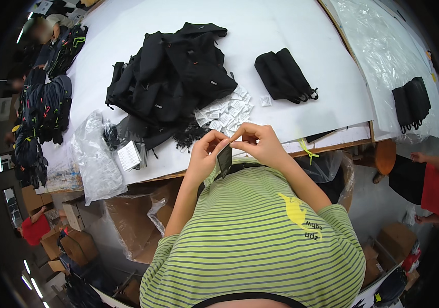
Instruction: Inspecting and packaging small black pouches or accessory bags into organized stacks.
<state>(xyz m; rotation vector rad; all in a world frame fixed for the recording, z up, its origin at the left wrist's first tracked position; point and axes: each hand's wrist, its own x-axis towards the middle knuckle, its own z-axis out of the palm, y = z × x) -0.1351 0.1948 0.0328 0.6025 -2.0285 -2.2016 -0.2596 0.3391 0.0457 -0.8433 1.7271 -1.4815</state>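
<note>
1. Nearest the camera, the left hand (204, 151) and the right hand (258, 143) meet just above the person's green-striped shirt, at the near edge of the white tabletop (281, 41).
2. Between them hangs a small dark rectangular hang tag (224, 159), flat and stiff like card, tilted a little, its top edge at the fingertips.
3. The left grip pinches the tag's upper left corner between thumb and forefinger; the right grip is closed over its top edge, fingers curled.
4. To do this well, I judge the tag should stay pinched near its top, held steady by one hand while the other works the fine part, which is too small to make out.
5. Just beyond the hands lies a scatter of small white paper labels (227, 113), touching a loose clump of black cords (191, 134).
6. Farther off sits a heap of black fabric garments (173, 77), with a folded black bundle (283, 74) well apart to its right.
</note>
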